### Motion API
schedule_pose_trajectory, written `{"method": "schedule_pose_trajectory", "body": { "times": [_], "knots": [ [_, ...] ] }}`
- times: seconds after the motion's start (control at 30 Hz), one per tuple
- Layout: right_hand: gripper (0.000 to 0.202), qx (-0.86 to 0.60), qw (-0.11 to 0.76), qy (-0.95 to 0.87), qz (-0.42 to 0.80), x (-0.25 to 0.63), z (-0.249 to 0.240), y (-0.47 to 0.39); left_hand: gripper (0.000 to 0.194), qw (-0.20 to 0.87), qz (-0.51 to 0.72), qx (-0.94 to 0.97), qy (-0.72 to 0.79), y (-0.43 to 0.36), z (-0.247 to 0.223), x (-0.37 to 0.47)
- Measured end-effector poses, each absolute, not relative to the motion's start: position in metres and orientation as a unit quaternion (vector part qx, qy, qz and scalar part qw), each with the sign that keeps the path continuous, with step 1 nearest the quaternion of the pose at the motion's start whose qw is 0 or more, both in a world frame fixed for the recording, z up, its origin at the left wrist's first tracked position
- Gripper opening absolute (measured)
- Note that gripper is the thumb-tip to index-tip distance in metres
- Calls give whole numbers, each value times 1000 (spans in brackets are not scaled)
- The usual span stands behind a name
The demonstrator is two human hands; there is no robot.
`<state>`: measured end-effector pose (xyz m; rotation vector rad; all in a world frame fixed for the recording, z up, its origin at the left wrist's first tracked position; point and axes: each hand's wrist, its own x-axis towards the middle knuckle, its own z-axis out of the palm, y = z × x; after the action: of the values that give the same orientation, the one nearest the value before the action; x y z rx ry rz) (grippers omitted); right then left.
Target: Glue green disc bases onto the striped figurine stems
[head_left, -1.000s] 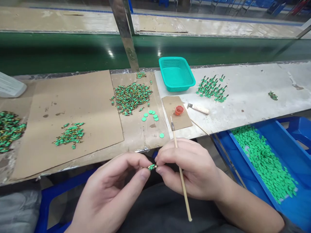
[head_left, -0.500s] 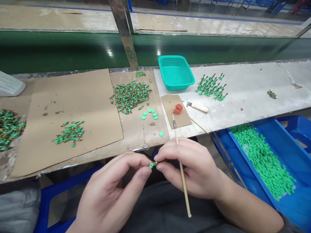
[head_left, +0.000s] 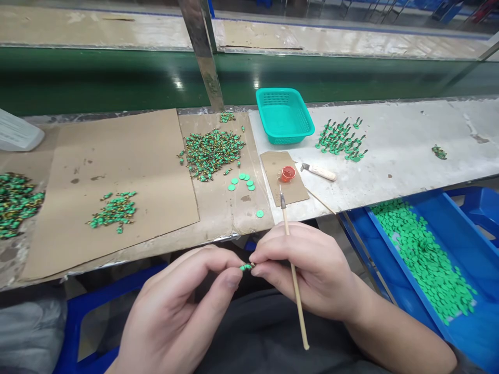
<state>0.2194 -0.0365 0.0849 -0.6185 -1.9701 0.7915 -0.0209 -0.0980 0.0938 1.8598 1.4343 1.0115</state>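
Between the fingertips of my left hand (head_left: 183, 301) and my right hand (head_left: 307, 265) is a small green figure (head_left: 246, 267), pinched at both ends. A thin wooden-handled brush (head_left: 297, 296) also rests across my right hand, its tip pointing up toward a small red cup (head_left: 288, 174) on a cardboard piece (head_left: 299, 195). Left of the cup lie several green discs (head_left: 250, 183), with one disc (head_left: 260, 213) nearer the table edge. A large pile of small green and gold figures (head_left: 212, 153) sits behind them.
A teal basket (head_left: 286, 122) stands at the back, beside several figures upright on green bases (head_left: 339, 139). A white-handled knife (head_left: 322, 172) and a thin stick (head_left: 322, 201) lie right of the cup. Below right, a blue bin (head_left: 477, 265) holds green discs. More figures (head_left: 113, 212) lie on cardboard at left.
The view has shifted slightly. The figure has turned a little between my fingertips; both hands keep nearly the same pose and the brush stays in my right hand.
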Motion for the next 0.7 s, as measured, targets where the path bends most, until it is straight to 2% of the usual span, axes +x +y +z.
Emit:
{"method": "schedule_pose_trajectory", "body": {
  "times": [0.37,0.53,0.7],
  "knots": [
    [10,-239,452,-793,331,219,84,-36,13,277,379,704,533,-95,94,-20],
    [1,-247,439,-802,322,219,83,-36,25,338,390,658,549,-95,97,-16],
    [5,-247,423,-810,323,218,82,-37,52,467,357,551,593,-96,92,-16]
  ]
}}
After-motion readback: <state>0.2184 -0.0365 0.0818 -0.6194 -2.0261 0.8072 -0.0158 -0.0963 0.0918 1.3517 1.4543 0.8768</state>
